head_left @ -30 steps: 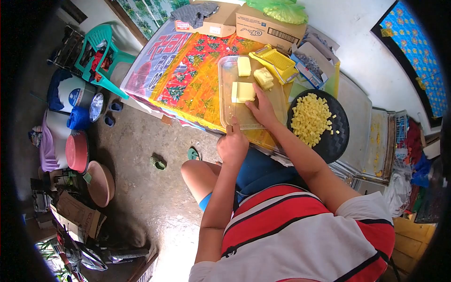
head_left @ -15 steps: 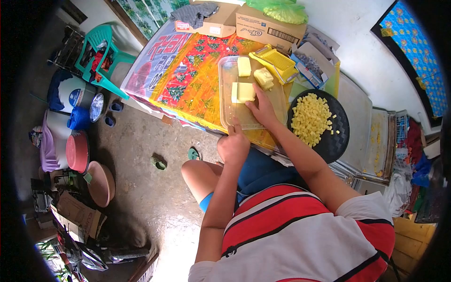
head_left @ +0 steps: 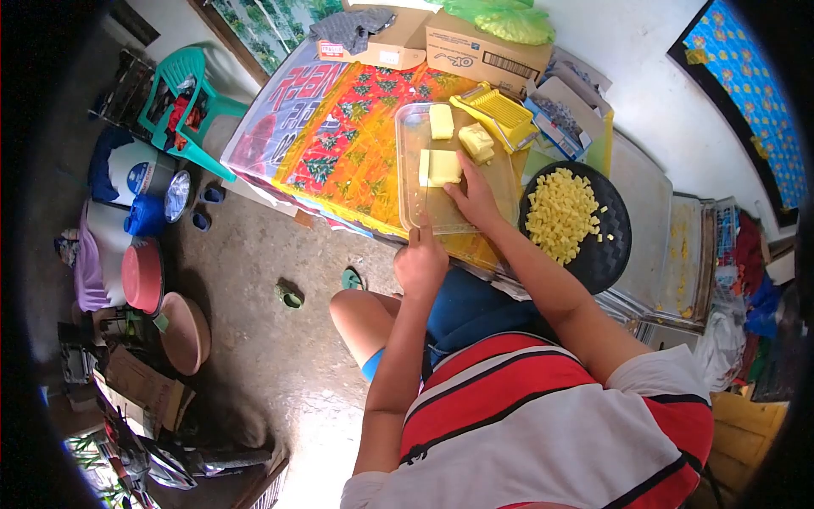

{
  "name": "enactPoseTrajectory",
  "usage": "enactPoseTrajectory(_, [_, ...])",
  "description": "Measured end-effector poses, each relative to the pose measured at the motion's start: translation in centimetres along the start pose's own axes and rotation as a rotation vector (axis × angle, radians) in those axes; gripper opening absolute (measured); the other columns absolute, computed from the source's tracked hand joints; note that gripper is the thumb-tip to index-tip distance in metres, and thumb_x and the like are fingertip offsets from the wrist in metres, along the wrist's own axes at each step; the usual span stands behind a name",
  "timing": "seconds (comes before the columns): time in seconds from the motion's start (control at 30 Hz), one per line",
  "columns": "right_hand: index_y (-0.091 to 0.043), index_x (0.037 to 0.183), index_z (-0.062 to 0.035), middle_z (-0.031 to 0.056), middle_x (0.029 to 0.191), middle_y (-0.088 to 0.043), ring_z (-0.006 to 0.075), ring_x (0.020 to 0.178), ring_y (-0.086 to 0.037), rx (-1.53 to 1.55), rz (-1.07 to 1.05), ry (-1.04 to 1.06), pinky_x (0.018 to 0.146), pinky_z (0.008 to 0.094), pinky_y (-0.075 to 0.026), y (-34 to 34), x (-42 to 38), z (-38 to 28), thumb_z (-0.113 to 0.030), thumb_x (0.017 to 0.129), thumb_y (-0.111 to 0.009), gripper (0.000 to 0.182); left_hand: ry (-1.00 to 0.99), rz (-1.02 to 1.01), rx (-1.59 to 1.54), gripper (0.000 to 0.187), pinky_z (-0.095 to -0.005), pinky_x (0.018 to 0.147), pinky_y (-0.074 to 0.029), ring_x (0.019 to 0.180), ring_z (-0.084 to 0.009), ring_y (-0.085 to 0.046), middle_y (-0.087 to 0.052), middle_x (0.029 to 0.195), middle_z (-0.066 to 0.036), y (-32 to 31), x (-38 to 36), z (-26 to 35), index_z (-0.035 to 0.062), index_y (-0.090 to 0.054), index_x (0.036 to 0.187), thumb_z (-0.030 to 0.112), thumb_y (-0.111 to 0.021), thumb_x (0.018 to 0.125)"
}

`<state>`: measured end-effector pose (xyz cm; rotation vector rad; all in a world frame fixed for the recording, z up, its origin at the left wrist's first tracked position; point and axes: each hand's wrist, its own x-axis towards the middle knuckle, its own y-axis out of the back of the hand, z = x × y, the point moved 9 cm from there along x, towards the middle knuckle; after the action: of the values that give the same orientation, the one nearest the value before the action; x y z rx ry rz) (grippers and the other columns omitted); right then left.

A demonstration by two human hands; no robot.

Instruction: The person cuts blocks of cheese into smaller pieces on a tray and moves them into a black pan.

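Observation:
My left hand (head_left: 421, 265) is closed around the handle of a thin knife (head_left: 426, 202), its blade pointing away from me at a pale yellow block (head_left: 444, 168). A narrow slice at the block's left end is marked off by a cut line. My right hand (head_left: 476, 199) grips the block's right end with thumb and fingers. Beneath it is a clear plastic tray (head_left: 407, 140), which also carries another smooth yellow block (head_left: 441, 122) and a rougher yellow lump (head_left: 476, 143). Beside the right forearm, a round black tray (head_left: 612, 212) bears a heap of small yellow cubes (head_left: 560, 214).
Behind the plastic tray stands a yellow ridged rack (head_left: 496, 113), with an open carton (head_left: 560, 110) of small packets beside it. Cardboard boxes (head_left: 483, 53) line the table's back edge. A green chair (head_left: 191, 102) and basins (head_left: 142, 276) stand on the left. Slippers (head_left: 290, 295) lie on the floor.
Almost nothing differs. The left hand with the knife has shifted very slightly; the right hand keeps its place on the block.

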<state>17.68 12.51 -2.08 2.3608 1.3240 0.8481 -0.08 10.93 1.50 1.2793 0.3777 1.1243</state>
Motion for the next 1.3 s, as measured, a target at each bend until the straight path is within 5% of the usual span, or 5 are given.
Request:
enactPoseTrajectory(0.33, [-0.032, 0.142, -0.0014, 0.0222, 0.140, -0.040, 0.0346, 0.130, -0.038, -0.007, -0.003, -0.018, 0.108, 0.0379, -0.031, -0.1, 0.1, 0.3, -0.022, 0.085, -0.064, 0.068, -0.021, -0.125, 0.002, 0.055, -0.0366, 0.050, -0.053, 0.053, -0.0290, -0.062, -0.064, 0.099, -0.017, -0.6, -0.1, 1.2, 0.0031, -0.048, 0.130, 0.017, -0.056, 0.077])
enactPoseTrajectory(1.3, [-0.031, 0.142, 0.0000, 0.0244, 0.138, -0.041, 0.0367, 0.129, -0.038, -0.023, -0.009, -0.011, 0.108, 0.0398, -0.030, -0.2, 0.2, 0.4, -0.023, 0.085, -0.063, 0.070, 0.037, -0.156, -0.009, 0.057, -0.0406, 0.051, -0.053, 0.055, -0.0312, -0.063, -0.065, 0.091, -0.017, -0.4, 0.0, 1.9, 0.0025, -0.045, 0.132, 0.016, -0.054, 0.078])
